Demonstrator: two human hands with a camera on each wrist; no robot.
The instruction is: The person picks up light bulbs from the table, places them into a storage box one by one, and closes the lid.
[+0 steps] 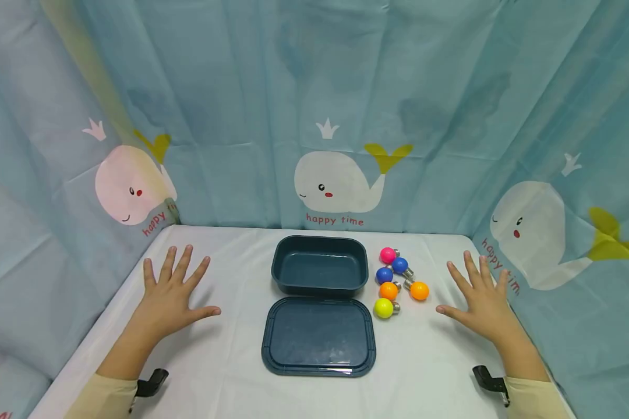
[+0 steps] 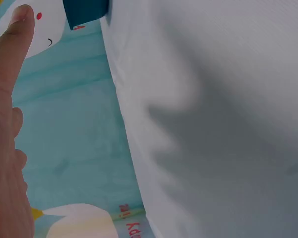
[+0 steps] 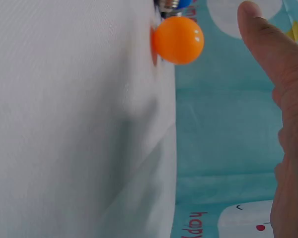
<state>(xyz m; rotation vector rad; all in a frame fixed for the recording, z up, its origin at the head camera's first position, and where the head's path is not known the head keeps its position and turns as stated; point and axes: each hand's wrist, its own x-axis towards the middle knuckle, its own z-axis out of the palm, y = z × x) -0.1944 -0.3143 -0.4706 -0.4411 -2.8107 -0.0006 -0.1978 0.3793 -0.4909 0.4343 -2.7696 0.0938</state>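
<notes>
My left hand (image 1: 169, 299) is spread with straight fingers over the left part of the table, holding nothing. On the other side my right hand (image 1: 483, 302) is spread likewise, nearest to an orange bulb (image 1: 419, 290) and apart from it. A dark blue-green rectangular box (image 1: 320, 285) sits at the back middle with nothing in it. In front of it lies a flat lid (image 1: 318, 337) of the same colour. Right of the box are several small bulbs: a pink bulb (image 1: 387, 255), two blue bulbs, one a blue bulb (image 1: 400, 265), another orange bulb (image 1: 388, 291) and a yellow bulb (image 1: 384, 308).
A white cloth (image 1: 215, 384) covers the table. Light blue curtains (image 1: 241, 116) printed with whales hang behind it and along both sides. Each wrist wears a black camera mount, the left mount (image 1: 153, 383) and the right mount (image 1: 488, 379).
</notes>
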